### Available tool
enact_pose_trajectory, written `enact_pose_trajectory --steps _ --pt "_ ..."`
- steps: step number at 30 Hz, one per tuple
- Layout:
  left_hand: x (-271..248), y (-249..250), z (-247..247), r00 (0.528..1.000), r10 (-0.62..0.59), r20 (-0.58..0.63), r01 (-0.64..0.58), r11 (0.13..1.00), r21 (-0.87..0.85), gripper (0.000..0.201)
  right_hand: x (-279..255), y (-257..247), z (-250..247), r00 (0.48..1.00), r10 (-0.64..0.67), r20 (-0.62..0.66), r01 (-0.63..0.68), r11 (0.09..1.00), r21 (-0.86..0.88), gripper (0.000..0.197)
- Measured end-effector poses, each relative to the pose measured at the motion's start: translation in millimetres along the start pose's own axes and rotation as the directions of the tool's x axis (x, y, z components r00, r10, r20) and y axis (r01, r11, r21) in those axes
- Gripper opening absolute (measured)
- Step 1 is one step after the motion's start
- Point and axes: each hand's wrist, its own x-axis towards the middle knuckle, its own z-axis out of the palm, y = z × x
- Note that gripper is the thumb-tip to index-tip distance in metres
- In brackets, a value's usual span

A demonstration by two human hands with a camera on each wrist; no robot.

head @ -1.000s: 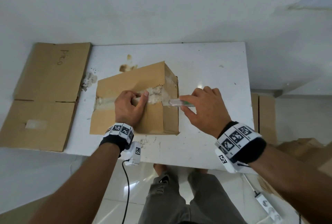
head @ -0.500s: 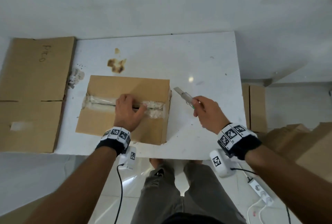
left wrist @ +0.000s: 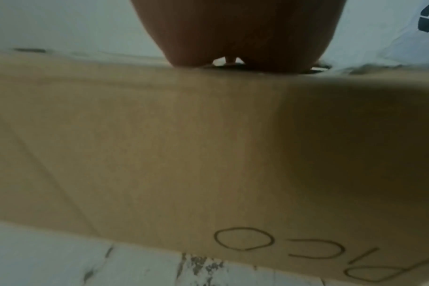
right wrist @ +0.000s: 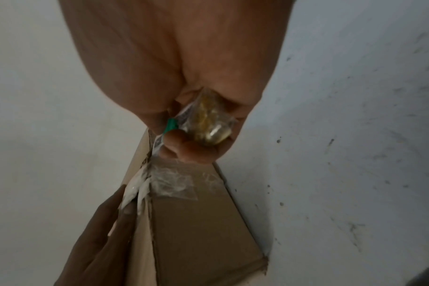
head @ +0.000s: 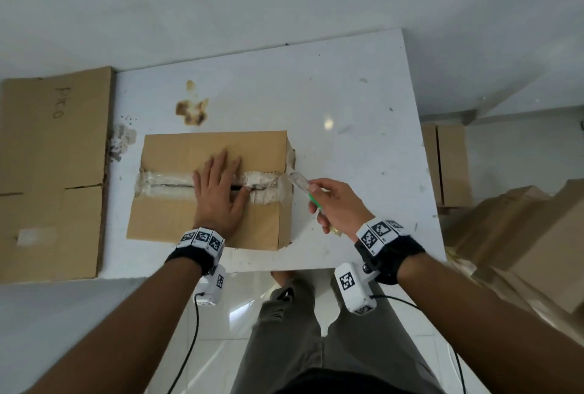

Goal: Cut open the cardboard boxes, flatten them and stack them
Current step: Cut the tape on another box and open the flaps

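Observation:
A brown cardboard box (head: 177,216) stands on the white table (head: 347,128), its top seam covered with crumpled clear tape (head: 164,185). My left hand (head: 221,191) lies flat on the box top across the seam, fingers straight. My right hand (head: 335,207) grips a clear utility knife (head: 303,186) with a green slider, its tip at the taped right end of the seam. The right wrist view shows the knife (right wrist: 203,123) in my curled fingers above the box's taped end (right wrist: 174,181). In the left wrist view, the box side (left wrist: 184,145) fills the frame.
A flattened cardboard box (head: 50,172) marked in pen lies on the floor left of the table. More cardboard boxes (head: 521,235) are piled at the right. A brown stain (head: 192,109) marks the table behind the box. My legs (head: 316,346) stand at the table's near edge.
The box was set down flat on the table. My left hand went from curled at the seam to lying flat on top. My right hand brought the knife to the seam's right end.

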Motion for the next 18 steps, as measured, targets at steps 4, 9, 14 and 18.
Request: enact_pose_trajectory --steps 4,9,14,18 --pt "1.7 1.0 9.1 0.999 -0.028 -0.027 0.028 1.000 -0.001 0.066 6.6 -6.9 -9.2 0.999 0.011 0.044 -0.006 0.994 -0.112 0.021" --pt "2.3 -1.9 13.4 0.998 -0.032 -0.053 0.032 0.999 -0.008 0.064 -7.5 -4.6 -28.0 0.970 0.097 0.223 0.012 0.898 -0.439 0.023" --pt "3.1 -3.9 13.2 0.996 -0.032 -0.084 0.031 0.999 -0.012 0.062 1.9 -17.3 -25.0 0.998 -0.056 -0.007 0.049 0.922 -0.384 0.019" --pt "3.6 -3.9 16.2 0.994 -0.035 -0.099 0.033 0.999 -0.018 0.060 10.5 -18.2 -6.9 0.996 -0.083 -0.040 0.064 0.938 -0.341 0.023"
